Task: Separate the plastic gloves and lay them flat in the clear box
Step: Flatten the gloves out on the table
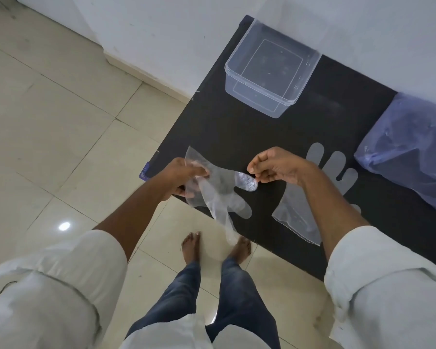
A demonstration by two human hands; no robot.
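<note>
A thin clear plastic glove hangs in the air over the table's near-left edge. My left hand pinches its cuff end. My right hand pinches one fingertip of it. A second clear glove lies flat on the black table, partly under my right forearm, its fingers pointing away to the right. The clear box stands open at the table's far corner with nothing visible inside.
A bluish plastic bag holding more gloves lies at the table's right edge against the white wall. Tiled floor lies to the left and below, with my bare feet by the table's near edge.
</note>
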